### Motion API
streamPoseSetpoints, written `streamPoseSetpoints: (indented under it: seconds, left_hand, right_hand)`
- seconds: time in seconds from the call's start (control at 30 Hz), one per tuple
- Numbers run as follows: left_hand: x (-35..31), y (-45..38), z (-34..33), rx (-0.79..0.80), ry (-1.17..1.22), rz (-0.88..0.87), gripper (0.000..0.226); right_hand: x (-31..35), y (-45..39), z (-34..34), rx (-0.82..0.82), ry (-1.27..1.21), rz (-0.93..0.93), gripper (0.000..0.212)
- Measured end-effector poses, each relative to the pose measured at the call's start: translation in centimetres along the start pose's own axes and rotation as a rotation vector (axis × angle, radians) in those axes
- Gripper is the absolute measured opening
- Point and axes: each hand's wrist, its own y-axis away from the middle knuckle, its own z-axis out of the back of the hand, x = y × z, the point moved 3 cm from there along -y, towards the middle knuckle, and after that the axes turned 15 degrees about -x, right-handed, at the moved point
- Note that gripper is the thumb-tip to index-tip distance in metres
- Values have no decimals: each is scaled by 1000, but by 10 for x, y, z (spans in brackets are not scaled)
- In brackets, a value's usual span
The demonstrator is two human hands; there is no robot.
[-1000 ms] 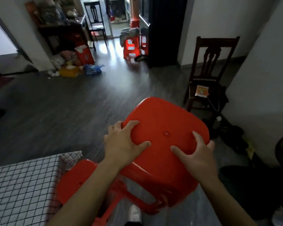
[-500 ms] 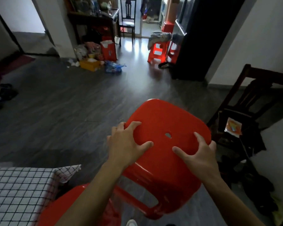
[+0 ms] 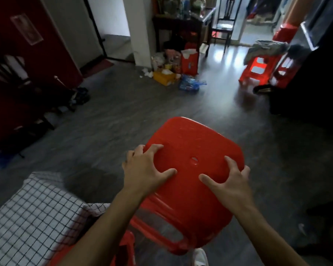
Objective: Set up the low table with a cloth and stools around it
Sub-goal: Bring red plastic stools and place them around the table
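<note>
Stool (image 3: pixel 190 160) is hanging mid-air at 3 o'clock of the table (image 3: pixel 27 217), both hands, left (image 3: pixel 144 169) and right (image 3: pixel 231 185), clawing its seat; that shallow fingertip hold is risking a slip onto the stool below (image 3: pixel 123 246)

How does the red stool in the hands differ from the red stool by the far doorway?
The held stool is off the floor, tilted, gripped at its seat by the left hand and right hand; the far stool stands upright on the floor. The held stool's seat is bare, while grey cloth is draped over the far stool. Both are red plastic.
</note>
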Motion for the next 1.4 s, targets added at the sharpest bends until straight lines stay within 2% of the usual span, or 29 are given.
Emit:
streamPoseSetpoints:
  seconds: [0.27,0.67,0.9,1.1,1.3,1.4]
  left_hand:
    - [11,-93,-2,-100,-58,218,81]
    - [122,-250,-29,-175,-40,450,85]
    - [201,-307,-25,-234,-44,639,86]
    - [265,-353,-38,-273,-72,841,83]
    - [324,-391,-59,-314,-86,1037,78]
    - [360,-391,-78,-305,-120,1128,86]
  right_hand:
    - [78,-119,-63,177,-6,182,107]
    - [220,-227,-217,321,106,334,109]
    - [312,-260,-319,446,159,494,104]
    - [375,-286,-428,629,179,642,105]
    - [416,-302,-533,798,201,747,107]
    - [423,-293,-579,854,220,815,107]
